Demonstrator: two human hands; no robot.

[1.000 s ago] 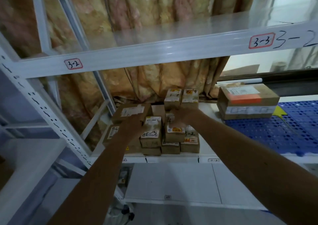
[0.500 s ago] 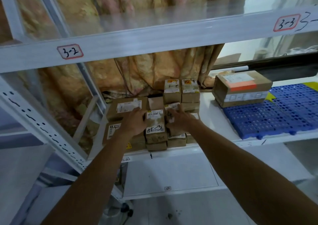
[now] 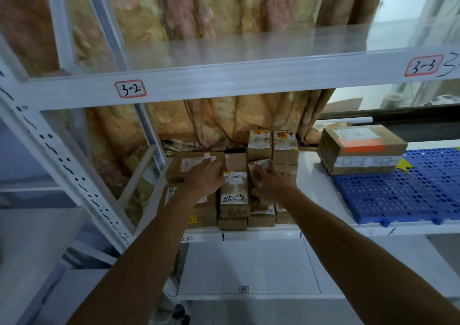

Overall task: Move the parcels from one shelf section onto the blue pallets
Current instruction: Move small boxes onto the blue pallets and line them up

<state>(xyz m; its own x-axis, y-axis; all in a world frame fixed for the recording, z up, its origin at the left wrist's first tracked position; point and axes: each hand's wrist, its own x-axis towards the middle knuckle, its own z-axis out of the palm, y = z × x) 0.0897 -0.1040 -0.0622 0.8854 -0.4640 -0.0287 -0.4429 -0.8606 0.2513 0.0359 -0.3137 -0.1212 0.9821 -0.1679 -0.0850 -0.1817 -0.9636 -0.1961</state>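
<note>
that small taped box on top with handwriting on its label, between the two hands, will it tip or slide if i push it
The small taped box likely stays stiff: square cardboard edges. It sits atop stacked parcels, so a push may slide it off. Its glossy tape probably makes it slippery. It looks light.

Brown parcels (image 3: 234, 195), blue perforated pallet (image 3: 388, 195), floral curtain (image 3: 224, 120).

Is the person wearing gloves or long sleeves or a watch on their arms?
No. The left hand and the right hand are both bare, with no gloves. No rings or watch show, and both forearms are uncovered as far as the picture reaches, so no sleeve is in view. The arms look long and stretched because the camera lens is wide.
</note>
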